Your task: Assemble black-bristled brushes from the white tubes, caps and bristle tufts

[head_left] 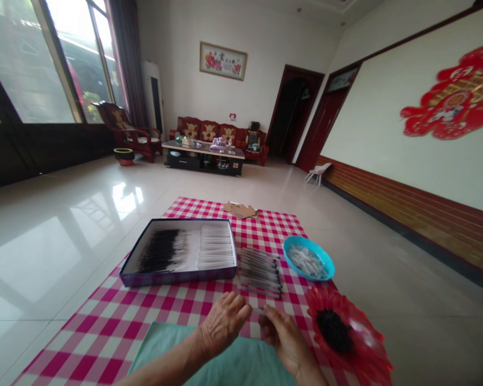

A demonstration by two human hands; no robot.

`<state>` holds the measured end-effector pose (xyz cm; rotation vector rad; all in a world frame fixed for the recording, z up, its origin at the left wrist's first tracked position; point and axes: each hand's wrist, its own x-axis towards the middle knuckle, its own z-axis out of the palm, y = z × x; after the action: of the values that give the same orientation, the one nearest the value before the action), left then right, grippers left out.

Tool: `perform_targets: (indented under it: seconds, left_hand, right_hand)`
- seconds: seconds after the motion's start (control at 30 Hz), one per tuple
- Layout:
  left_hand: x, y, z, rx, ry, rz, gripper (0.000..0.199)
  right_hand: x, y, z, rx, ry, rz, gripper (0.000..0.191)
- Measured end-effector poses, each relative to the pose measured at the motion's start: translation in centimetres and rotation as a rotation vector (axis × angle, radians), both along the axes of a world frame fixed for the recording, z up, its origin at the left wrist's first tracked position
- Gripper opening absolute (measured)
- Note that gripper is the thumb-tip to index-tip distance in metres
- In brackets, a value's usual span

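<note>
My left hand (pixel 225 320) is closed, its fingertips at the left end of a slim, pale pen barrel (pixel 258 310). My right hand (pixel 282 336) pinches the barrel's other end between thumb and fingers. Both hands hover over the near edge of the checked cloth, above a mint-green cloth (pixel 177 348). Just beyond them lies a row of clear pens (pixel 260 271) with dark ends at the right. A shallow box (pixel 179 277) to the left holds thin black refills (pixel 163 249) and white, tube-like pieces (pixel 216 246). Finger detail around the barrel is partly blurred.
A blue bowl (pixel 329 256) of small clear pieces stands to the right. Nearer is a red petal-edged dish (pixel 368 343) with small black parts (pixel 333 329). Brown cardboard scraps (pixel 243 210) lie at the far edge of the pink-checked tablecloth (pixel 100 327).
</note>
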<state>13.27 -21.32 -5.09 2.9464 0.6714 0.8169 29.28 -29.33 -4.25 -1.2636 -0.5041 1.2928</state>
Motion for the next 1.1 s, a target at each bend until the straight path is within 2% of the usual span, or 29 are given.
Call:
perform_targets:
  seconds: [0.1, 0.17, 0.23, 0.33, 0.47, 0.53, 0.57, 0.6, 0.63, 0.77, 0.87, 0.97, 1.03, 1.1]
  left_hand:
    - [-0.3, 0.2, -0.2, -0.053, 0.005, -0.073, 0.016]
    - [-0.5, 0.3, 0.1, -0.176, -0.005, -0.090, 0.020]
    - [-0.6, 0.4, 0.7, -0.390, -0.034, -0.087, 0.020]
    - [-0.6, 1.1, 1.3, -0.815, -0.073, -0.100, 0.017]
    - [-0.6, 2.8, 1.0, -1.424, 0.019, -0.193, 0.021]
    - [-0.5, 3.2, 0.8, -1.597, 0.082, -0.229, 0.025]
    - [-0.5, 3.2, 0.8, -1.601, 0.091, -0.236, 0.026]
    - [-0.5, 3.1, 0.9, -1.534, 0.076, -0.222, 0.025]
    - [-0.4, 2.8, 1.1, -1.399, 0.043, -0.190, 0.024]
    - [0.0, 1.3, 1.7, -0.592, -0.067, -0.053, 0.016]
    - [0.1, 0.8, 1.5, -0.179, -0.010, -0.077, 0.017]
    - [-0.1, 1.0, 1.0, 0.021, 0.008, -0.125, 0.019]
    - [-0.4, 1.2, 0.9, 0.061, 0.006, -0.180, 0.020]
    - [-0.7, 1.2, 1.1, 0.029, 0.018, -0.223, 0.022]
  right_hand:
    - [0.7, -0.3, 0.3, 0.028, -0.103, 0.084, 0.031]
    - [1.0, -0.4, 0.4, 0.039, -0.207, 0.132, 0.033]
    - [1.2, -0.4, 0.6, 0.039, -0.295, 0.170, 0.035]
    - [1.3, -0.4, 1.0, 0.063, -0.401, 0.219, 0.036]
    - [1.2, -0.6, 2.0, 0.170, -0.607, 0.289, 0.030]
    - [1.3, -0.7, 2.4, 0.235, -0.719, 0.318, 0.027]
    - [1.3, -0.7, 2.6, 0.253, -0.752, 0.309, 0.026]
    - [1.3, -0.7, 2.6, 0.252, -0.753, 0.278, 0.026]
    - [1.3, -0.8, 2.6, 0.233, -0.716, 0.236, 0.028]
    - [0.9, -0.8, 1.4, 0.089, -0.270, 0.109, 0.046]
    - [0.6, -0.8, -0.1, -0.005, -0.034, 0.132, 0.050]
    - [0.6, -0.7, -1.1, -0.053, 0.027, 0.172, 0.041]
    - [0.7, -0.8, -1.1, -0.035, 0.023, 0.192, 0.037]
    - [0.9, -0.8, -0.7, 0.009, -0.049, 0.215, 0.036]
